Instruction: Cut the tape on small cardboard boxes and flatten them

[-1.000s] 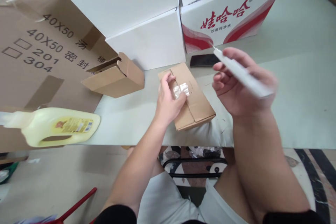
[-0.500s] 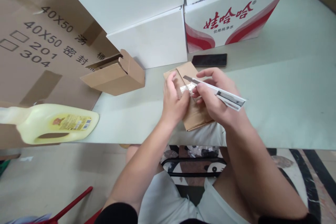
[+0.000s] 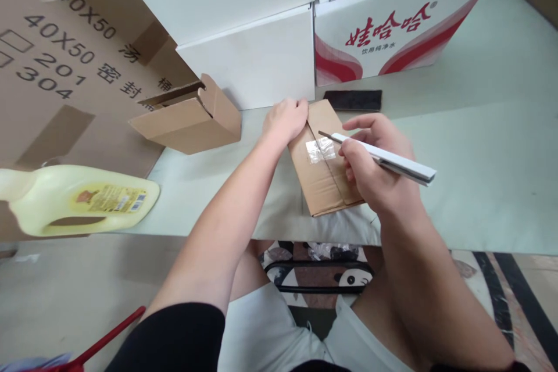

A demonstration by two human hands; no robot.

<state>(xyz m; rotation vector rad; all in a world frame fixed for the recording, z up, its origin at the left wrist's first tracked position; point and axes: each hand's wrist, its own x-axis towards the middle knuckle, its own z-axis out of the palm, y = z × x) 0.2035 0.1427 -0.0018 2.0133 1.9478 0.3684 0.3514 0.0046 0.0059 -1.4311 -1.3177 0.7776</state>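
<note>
A small brown cardboard box point(image 3: 320, 186) lies at a slant on the table in front of me, a strip of clear tape point(image 3: 320, 150) across its middle seam. My left hand point(image 3: 285, 119) grips the box's far left corner, its fingers curled over the edge and partly hidden. In my right hand point(image 3: 377, 157) is a white utility knife point(image 3: 392, 161), its blade out and pointing left, just over the tape. Whether the blade touches the tape I cannot tell.
A black phone point(image 3: 353, 100) lies beyond the box, before the white and red carton point(image 3: 396, 40). An open brown box point(image 3: 192, 122) stands at left, near a pale yellow jug point(image 3: 87, 200) and a big carton point(image 3: 39, 110). The table's front edge point(image 3: 479, 250) runs close to me.
My left hand has moved from the taped middle to the box's far left corner, uncovering the tape. My right hand still holds the knife, now turned slightly, its blade above the tape.
</note>
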